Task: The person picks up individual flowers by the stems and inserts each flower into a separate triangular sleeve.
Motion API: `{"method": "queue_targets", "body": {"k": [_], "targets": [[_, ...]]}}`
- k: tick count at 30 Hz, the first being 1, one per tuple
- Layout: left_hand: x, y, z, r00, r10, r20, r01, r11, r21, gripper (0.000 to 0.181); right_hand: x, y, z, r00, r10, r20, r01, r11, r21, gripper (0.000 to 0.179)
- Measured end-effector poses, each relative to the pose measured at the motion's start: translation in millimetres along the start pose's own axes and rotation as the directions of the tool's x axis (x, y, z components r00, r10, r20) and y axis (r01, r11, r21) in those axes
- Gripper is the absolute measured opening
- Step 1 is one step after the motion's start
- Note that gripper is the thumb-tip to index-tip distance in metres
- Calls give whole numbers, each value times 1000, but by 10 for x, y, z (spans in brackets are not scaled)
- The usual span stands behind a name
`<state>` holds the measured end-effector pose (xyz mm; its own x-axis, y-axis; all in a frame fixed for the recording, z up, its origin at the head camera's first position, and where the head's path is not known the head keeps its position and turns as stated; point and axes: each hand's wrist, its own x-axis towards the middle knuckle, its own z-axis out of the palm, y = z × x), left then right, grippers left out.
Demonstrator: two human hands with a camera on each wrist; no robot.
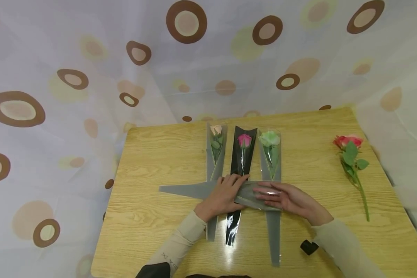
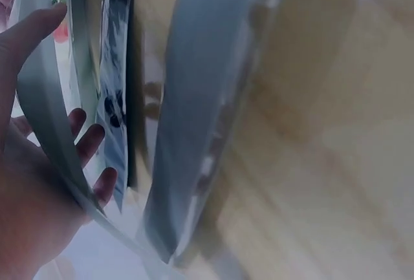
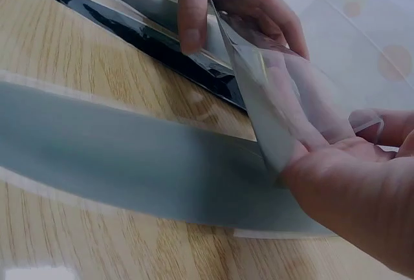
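Note:
Crosswise in front of me is an empty-looking flower sleeve, with a grey back, a clear front and a narrow tail pointing left. My left hand grips it near the middle, the sleeve running between thumb and fingers. The fingers of my right hand reach straight into the sleeve's wide mouth and show through the clear film. Beneath it lie three wrapped flowers: a cream rose, a pink rose in a black sleeve, and a pale green flower.
A loose red-pink rose with a long green stem lies on the right of the wooden table. A small black object is by my right sleeve cuff. Patterned cloth hangs behind and at both sides.

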<state>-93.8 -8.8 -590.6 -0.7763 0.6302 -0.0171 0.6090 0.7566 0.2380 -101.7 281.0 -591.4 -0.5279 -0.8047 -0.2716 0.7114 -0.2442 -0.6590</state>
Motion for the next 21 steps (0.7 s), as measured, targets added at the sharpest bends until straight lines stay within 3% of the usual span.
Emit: {"method": "queue_targets", "body": {"k": [8,12,21], "targets": [[71,42,-112,995,63,79,-56,995,-85,111,7,-12,33,1000,16,-13,-17,1000,-24,57],[114,87,-146,991,84,108,-77,994,-73,111,12,-7,42,1000,15,2,-15,1000,-7,59],[172,159,-125,987,154,54,-155,988,25,107,6,7,22,1000,4,-8,-4,999,40,51]]}}
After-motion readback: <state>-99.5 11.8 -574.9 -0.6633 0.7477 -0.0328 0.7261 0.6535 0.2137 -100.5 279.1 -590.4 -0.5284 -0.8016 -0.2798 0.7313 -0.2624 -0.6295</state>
